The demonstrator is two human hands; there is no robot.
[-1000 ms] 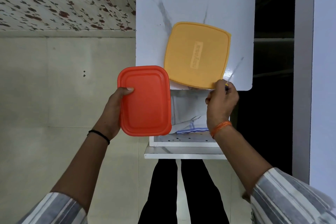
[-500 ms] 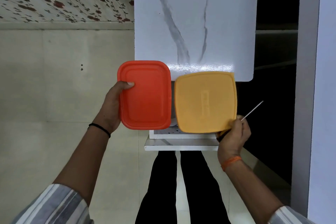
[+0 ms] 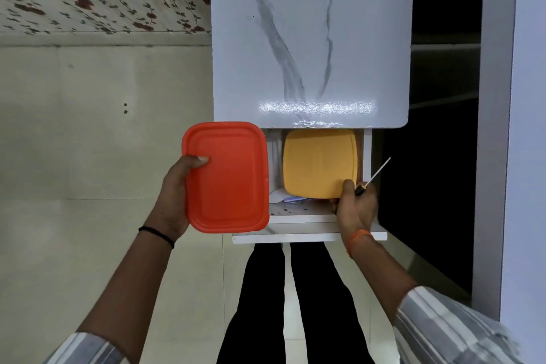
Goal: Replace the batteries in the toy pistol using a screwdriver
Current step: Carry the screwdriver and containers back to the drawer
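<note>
My left hand grips a red rectangular lidded box by its left edge, held in the air left of an open drawer. My right hand holds the near right corner of a yellow square lidded box, which sits partly inside the drawer under the tabletop edge. The same hand also grips a thin screwdriver whose metal shaft points up and right. No toy pistol or batteries are visible.
A white marble-pattern table fills the upper middle. Papers or cloth lie in the drawer under the yellow box. A dark gap and a white panel stand to the right, my legs below the drawer, tiled floor to the left.
The yellow box came off the tabletop, moved toward me, then went down into the open drawer with my right hand. The red box stayed in my left hand.
</note>
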